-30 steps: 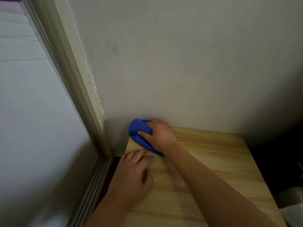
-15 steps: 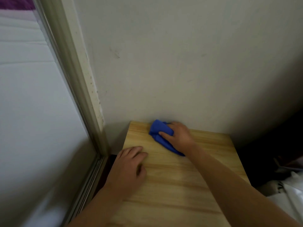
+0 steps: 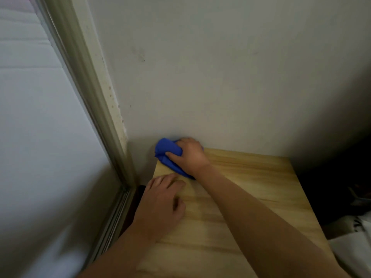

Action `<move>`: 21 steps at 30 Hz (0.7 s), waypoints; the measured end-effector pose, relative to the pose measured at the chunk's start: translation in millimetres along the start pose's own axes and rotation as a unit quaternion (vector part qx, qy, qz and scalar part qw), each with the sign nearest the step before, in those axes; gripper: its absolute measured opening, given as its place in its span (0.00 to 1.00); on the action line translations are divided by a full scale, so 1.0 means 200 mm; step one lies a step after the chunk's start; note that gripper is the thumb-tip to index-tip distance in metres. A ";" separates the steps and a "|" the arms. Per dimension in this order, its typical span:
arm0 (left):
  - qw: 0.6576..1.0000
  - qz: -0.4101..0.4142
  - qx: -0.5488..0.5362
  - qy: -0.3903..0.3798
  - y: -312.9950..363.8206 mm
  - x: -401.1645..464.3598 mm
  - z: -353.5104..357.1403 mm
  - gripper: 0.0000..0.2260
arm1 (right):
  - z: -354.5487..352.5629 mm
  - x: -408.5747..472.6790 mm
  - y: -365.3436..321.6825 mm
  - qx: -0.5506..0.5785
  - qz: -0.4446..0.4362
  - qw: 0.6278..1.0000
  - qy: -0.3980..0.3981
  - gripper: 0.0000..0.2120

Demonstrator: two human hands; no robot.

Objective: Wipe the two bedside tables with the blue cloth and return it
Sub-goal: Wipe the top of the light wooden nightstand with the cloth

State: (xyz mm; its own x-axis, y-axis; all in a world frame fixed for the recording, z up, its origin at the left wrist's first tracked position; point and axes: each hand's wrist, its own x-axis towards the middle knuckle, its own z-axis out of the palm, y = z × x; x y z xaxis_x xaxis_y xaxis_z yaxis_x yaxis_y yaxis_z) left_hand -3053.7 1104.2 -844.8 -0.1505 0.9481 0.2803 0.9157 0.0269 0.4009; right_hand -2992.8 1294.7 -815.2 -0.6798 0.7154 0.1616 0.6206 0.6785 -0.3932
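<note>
A pale metal-framed sliding panel (image 3: 84,101) is running down the left, meeting the grey-white painted wall (image 3: 220,77) at the corner. Beside it, the left hand (image 3: 160,205) is lying flat, fingers loosely spread, on the near-left part of the light pine-grain wooden bedside table (image 3: 251,197). Further right, the right hand (image 3: 189,155) is gripping the bunched bright blue cloth (image 3: 167,152), fingers curled over it, pressing it on the table's far-left corner against the wall, part of it overhanging the edge. White crumpled fabric (image 3: 353,249) is lying at far right.
</note>
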 end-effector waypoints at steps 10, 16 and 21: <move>1.000 0.003 0.004 0.004 0.02 0.00 -0.02 0.20 | -0.02 -0.07 0.08 0.010 0.000 1.000 0.002 0.19; 0.998 0.032 0.055 -0.022 0.07 0.04 0.01 0.19 | -0.27 -0.31 0.45 -0.004 0.068 0.997 0.030 0.19; 0.995 0.072 0.024 -0.067 0.35 0.15 0.17 0.21 | -0.41 -0.49 0.72 0.000 0.121 0.990 0.071 0.19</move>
State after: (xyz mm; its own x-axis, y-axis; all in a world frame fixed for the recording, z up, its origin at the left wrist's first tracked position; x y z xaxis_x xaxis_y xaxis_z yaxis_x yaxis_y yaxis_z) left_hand -2982.1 1146.0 -837.7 0.0318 0.9770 0.2108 0.9417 -0.0999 0.3212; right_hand -2804.3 1335.2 -812.5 -0.4496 0.8729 0.1894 0.7585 0.4851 -0.4352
